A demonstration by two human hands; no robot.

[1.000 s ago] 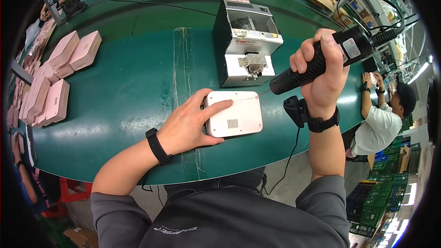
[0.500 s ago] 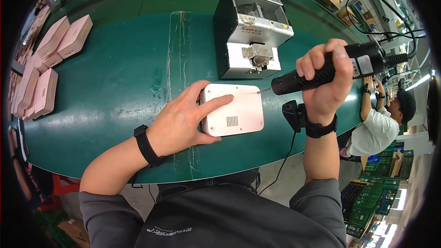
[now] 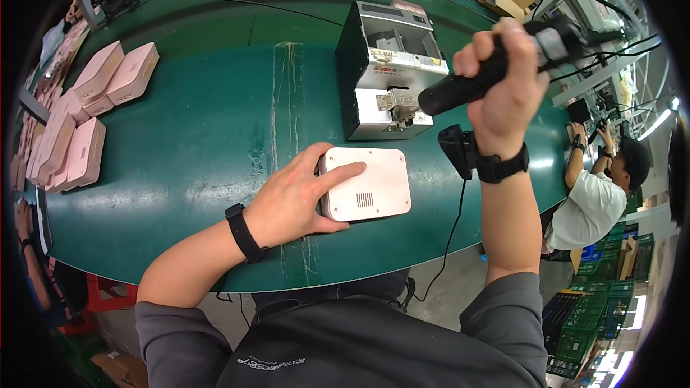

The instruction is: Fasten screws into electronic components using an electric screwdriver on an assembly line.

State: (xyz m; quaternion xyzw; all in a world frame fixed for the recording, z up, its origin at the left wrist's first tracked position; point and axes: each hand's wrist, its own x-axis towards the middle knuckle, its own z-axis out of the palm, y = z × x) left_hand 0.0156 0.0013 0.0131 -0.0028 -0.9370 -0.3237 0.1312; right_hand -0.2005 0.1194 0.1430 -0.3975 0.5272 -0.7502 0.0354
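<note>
Green bench top (image 3: pixel 180 136) is spreading out all round the boxy machine (image 3: pixel 394 68), our landmark. Pale pink case (image 3: pixel 377 183) is lying flat, vents up, on the machine's near side, just short of it. L hand (image 3: pixel 287 190) is clamping the case's left end, index finger pressing on top, thumb along the near edge. R hand (image 3: pixel 507 86) is gripping a black power driver (image 3: pixel 460 90), fingers wrapped round it, up by the machine's right side. Risks, IMO: nose is looming close to the machine's front fitting, so a careless swing might be knocking it; a poorly aimed bit could be skidding over the shell, poss. into that index finger; weak L grip could be letting the case slide. Wrist cord (image 3: pixel 460 223), nearside right of the machine, might be snagging. Hard to see: driver's blurring, bit isn't showing, contact w/ the fitting I can't tell, case underside's hiding.
</note>
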